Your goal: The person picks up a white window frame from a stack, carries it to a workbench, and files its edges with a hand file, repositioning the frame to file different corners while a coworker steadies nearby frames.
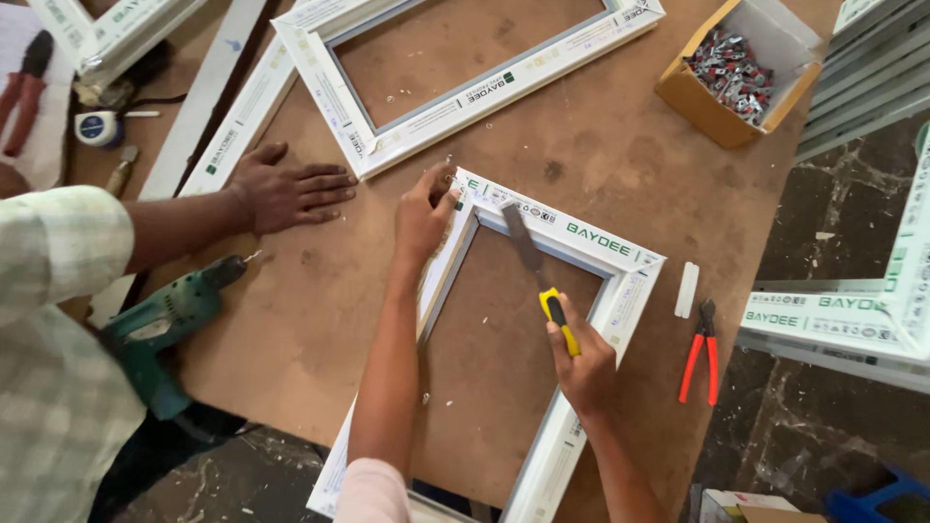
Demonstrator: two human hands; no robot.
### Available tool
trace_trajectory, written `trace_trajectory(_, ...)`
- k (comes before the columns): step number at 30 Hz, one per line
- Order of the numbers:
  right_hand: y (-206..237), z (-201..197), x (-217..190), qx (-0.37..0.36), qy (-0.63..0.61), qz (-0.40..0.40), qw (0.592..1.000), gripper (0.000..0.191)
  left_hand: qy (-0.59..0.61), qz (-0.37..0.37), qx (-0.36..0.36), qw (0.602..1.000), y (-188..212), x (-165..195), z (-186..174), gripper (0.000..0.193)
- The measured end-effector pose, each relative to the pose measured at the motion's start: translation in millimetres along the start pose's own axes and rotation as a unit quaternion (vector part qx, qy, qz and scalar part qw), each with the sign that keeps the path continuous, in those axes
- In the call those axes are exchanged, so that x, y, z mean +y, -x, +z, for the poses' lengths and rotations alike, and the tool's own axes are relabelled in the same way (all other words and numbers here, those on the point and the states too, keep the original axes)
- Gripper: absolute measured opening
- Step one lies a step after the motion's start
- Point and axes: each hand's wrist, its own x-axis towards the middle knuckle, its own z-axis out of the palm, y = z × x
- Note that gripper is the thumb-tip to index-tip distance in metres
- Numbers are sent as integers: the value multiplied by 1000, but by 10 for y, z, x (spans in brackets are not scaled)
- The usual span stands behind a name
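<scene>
Lighting is bright, even and diffuse across the brown table, with colours true and no dim patches. Shadows are soft and short, lying close under the left hand, the right hand and the co-worker's hand further left on the table; only mild glare shows on the white frame. Focus holds sharp mid-table, with slight softening and wide-angle stretch beyond its edges.

Pliers right of window frame; clip box behind.
</scene>
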Motion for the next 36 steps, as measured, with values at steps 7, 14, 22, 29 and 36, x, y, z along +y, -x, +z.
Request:
trace_trajectory(7, -85, 230, -231, -72, 34, 111, 991, 44, -77, -46, 35, 995, 37, -47, -27, 27)
trace_trajectory(14, -54, 418, -383, -24, 12, 31, 999, 42, -81, -100, 36, 991, -33, -42, -23, 36)
trace_trajectory(22, -56, 475, -548, -43, 87, 81, 992, 41, -75, -115, 42, 990, -20, -20, -22, 37)
trace_trajectory(29, -288, 644, -532, -22, 93, -3, 995, 40, -173, -135, 0, 976, 60, 26, 55, 38)
trace_trajectory(36, -280, 679, -572, 14, 97, -28, 995, 40, -220, -118, 20, 968, 0, 39, 81, 37)
